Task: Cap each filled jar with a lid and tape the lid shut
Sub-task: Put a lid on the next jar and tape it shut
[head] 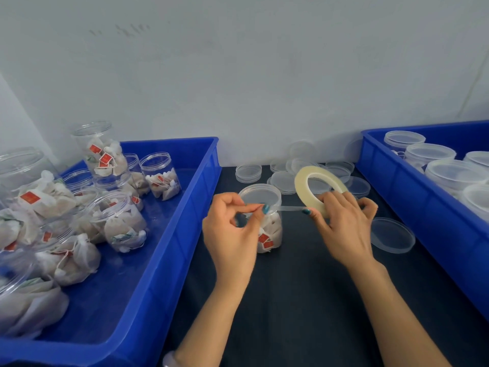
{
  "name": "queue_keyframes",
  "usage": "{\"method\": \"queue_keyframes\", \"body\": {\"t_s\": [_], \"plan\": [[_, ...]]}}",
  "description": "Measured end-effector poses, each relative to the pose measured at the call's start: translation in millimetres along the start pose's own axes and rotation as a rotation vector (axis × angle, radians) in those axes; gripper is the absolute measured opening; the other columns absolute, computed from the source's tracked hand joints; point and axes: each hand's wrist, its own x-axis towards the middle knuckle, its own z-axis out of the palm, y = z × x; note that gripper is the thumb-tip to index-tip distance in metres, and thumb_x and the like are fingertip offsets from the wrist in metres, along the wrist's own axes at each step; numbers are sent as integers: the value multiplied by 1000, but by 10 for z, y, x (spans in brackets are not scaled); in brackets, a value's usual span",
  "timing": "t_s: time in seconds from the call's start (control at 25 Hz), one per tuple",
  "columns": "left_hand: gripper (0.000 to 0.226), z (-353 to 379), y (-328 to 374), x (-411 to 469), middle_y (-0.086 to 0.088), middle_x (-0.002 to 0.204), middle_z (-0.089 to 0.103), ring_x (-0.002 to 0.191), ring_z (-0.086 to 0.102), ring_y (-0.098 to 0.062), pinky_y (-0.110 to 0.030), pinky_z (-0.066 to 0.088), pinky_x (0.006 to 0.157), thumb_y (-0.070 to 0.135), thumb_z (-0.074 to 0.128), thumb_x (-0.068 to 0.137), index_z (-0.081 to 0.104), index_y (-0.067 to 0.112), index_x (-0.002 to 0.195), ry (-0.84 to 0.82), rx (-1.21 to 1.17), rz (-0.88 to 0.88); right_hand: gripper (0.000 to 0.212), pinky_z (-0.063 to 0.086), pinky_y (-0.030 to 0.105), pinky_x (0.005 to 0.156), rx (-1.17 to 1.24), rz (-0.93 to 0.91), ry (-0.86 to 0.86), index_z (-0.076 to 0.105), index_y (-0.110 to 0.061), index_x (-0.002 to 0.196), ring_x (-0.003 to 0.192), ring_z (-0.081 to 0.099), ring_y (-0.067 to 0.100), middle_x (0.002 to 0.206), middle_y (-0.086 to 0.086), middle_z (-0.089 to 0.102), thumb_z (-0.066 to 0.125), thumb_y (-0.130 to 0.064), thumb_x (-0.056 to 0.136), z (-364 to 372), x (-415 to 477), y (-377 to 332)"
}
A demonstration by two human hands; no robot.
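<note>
The jar (271,234) being worked on stood upright on the dark table (291,300), roughly midway between two blue bins and partly hidden behind the left hand (232,231). It was a small clear plastic cylinder, packed with white mesh tea bags (275,223) whose red paper tags (264,239) showed through the wall near the bottom. A clear, shallow lid (260,195) already sat flat across its mouth. The left hand's grip was closed in a pinch, thumb and forefinger squeezing the free end of a strip of tape (288,208) right beside the rim of the lid; whether the tape end already touched the jar could not be told. The narrow, see-through strip ran almost level to the right, to a tape roll (301,186), a thin, pale yellow ring tilted on edge above the table. The right hand (344,223) held that ring, its grip wrapped about the lower side with the thumb against the tape where it left the roll. A single loose lid (393,235) lay flat on the table just beside the right wrist, and more spare lids (248,172) were scattered and stacked behind the jar against the pale wall (238,75). The left bin (190,207) held uncapped jars (161,176) filled with the same tea bags, some upright and some tipped over. The right bin (412,207) held capped jars (430,154) set close together.
</note>
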Motion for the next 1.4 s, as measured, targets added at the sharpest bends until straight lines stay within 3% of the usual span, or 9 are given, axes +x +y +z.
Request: {"method": "queue_keyframes", "body": {"t_s": [0.16, 0.44, 0.56, 0.84, 1.04, 1.24, 1.4], "plan": [[37, -168, -137, -6, 14, 81, 72, 59, 49, -1, -12, 41, 63, 20, 83, 77, 48, 28, 85, 99, -220, -181, 60, 24, 41, 86, -82, 84, 13, 54, -18, 83, 90, 51, 23, 86, -4, 57, 33, -74, 85, -6, 26, 71], [34, -317, -403, -140, 13, 80, 73, 65, 56, 1, -4, 43, 69, 16, 80, 80, 48, 25, 85, 167, -310, -332, 69, 21, 39, 85, -112, 114, -5, 49, -18, 79, 87, 46, 19, 83, -6, 52, 32, -85, 77, 17, 35, 17], [32, -268, -451, -88, 16, 78, 72, 61, 53, 4, -3, 43, 69, 12, 78, 82, 48, 22, 85, 158, -306, -349, 71, 20, 39, 83, -108, 127, 4, 50, -17, 81, 85, 41, 17, 82, -5, 51, 31, -86, 76, 26, 55, -2], [28, -91, -574, 72, 19, 78, 72, 74, 64, 8, -2, 45, 71, 11, 75, 86, 48, 19, 87, 112, -352, -436, 67, 21, 39, 83, -88, 186, 19, 47, -19, 83, 85, 34, 13, 84, -6, 49, 32, -84, 78, 106, 63, -65], [26, 85, -636, 213, 18, 80, 74, 77, 66, 9, -3, 46, 68, 9, 74, 86, 50, 13, 94, 18, -415, -471, 66, 24, 41, 85, -10, 230, 62, 50, -18, 86, 88, 45, 19, 85, -4, 49, 33, -82, 79, 170, 77, -59], [31, 241, -660, 235, 12, 90, 75, 88, 68, 6, -4, 47, 70, 6, 76, 83, 52, 15, 102, -40, -530, -516, 66, 23, 41, 86, -2, 239, 38, 49, -19, 87, 91, 46, 20, 86, -4, 50, 31, -82, 78, 192, 85, -58], [58, 290, -687, 291, 11, 122, 60, 109, 61, 6, -19, 52, 92, 23, 79, 75, 50, 23, 124, -223, -521, -408, 63, 24, 42, 87, -10, 198, 38, 50, -20, 85, 89, 47, 20, 85, -5, 51, 34, -80, 79, 209, 91, -116]]}}
